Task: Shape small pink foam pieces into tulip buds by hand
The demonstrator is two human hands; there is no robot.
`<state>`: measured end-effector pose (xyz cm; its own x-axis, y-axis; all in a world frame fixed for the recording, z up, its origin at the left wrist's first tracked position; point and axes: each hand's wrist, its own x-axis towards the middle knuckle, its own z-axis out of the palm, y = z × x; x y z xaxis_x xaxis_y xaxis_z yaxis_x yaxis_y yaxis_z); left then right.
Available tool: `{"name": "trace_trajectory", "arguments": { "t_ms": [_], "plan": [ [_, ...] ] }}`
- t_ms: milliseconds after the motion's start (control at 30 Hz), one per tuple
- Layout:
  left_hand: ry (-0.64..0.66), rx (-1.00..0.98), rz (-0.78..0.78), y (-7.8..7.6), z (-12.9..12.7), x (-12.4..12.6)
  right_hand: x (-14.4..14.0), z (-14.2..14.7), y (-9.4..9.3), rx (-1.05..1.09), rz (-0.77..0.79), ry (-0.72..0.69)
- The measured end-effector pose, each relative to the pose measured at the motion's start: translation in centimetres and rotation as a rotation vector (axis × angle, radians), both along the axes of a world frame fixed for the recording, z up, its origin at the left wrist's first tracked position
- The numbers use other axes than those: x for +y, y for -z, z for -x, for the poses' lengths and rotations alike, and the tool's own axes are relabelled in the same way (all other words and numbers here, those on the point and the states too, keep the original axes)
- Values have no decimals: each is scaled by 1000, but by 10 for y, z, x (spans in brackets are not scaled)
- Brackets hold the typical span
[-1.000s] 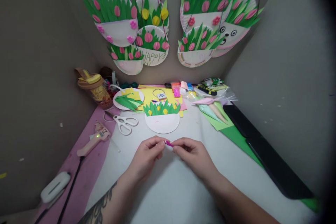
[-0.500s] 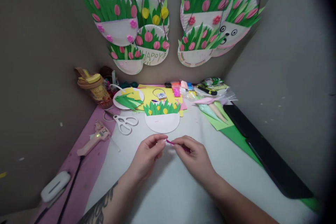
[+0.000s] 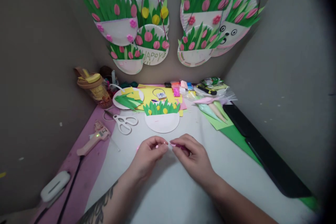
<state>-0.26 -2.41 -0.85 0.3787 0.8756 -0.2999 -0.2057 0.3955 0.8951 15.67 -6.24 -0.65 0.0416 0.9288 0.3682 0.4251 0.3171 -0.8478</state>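
My left hand [image 3: 151, 152] is closed in a pinch over the table, with a small pale pink piece [image 3: 157, 146] partly showing between the fingers. Facing it, my right hand [image 3: 193, 152] grips a thin magenta stick-like piece [image 3: 181, 145], mostly covered by the fingers, so its kind is unclear. A narrow gap separates the fingertips of the two hands. A bit of bright pink [image 3: 138, 148] peeks out behind my left hand. Just beyond both hands lies a half-round white paper-plate basket [image 3: 162, 122] with green paper grass and yellow paper tulips.
White-handled scissors [image 3: 125, 124] and a pink glue gun [image 3: 94, 139] lie on the left. A paper plate [image 3: 117, 102] holds green and yellow cut paper. Clay packets [image 3: 176, 91], piping bags [image 3: 210, 110] and a black case [image 3: 275, 166] are farther right. Decorated plate baskets [image 3: 115, 29] hang on the wall.
The tip of the magenta piece, earlier reaching to the left fingers, is now drawn back into my right hand. The fingertips have parted slightly, and bright pink shows behind the left hand.
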Motion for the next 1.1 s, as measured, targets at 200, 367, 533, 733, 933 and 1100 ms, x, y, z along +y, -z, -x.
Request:
{"name": "trace_trajectory", "arguments": {
  "t_ms": [200, 367, 533, 733, 933, 1100],
  "plan": [
    [58, 27, -4, -4, 0, -1, -1, 1, 1, -30, -17, -69],
    [150, 175, -157, -4, -2, -3, 0, 3, 8, -49, -54, -12],
    [233, 320, -226, -11, 11, 6, 1, 3, 11, -34, -75, 32],
    [186, 900, -691, -24, 67, 35, 3, 1, 6, 75, 39, 99],
    [485, 1212, -676, -19, 70, 31, 3, 4, 10, 60, 60, 61],
    [457, 1135, -761, -21, 57, 28, 6, 8, 15, 56, 111, 8]
  ]
}}
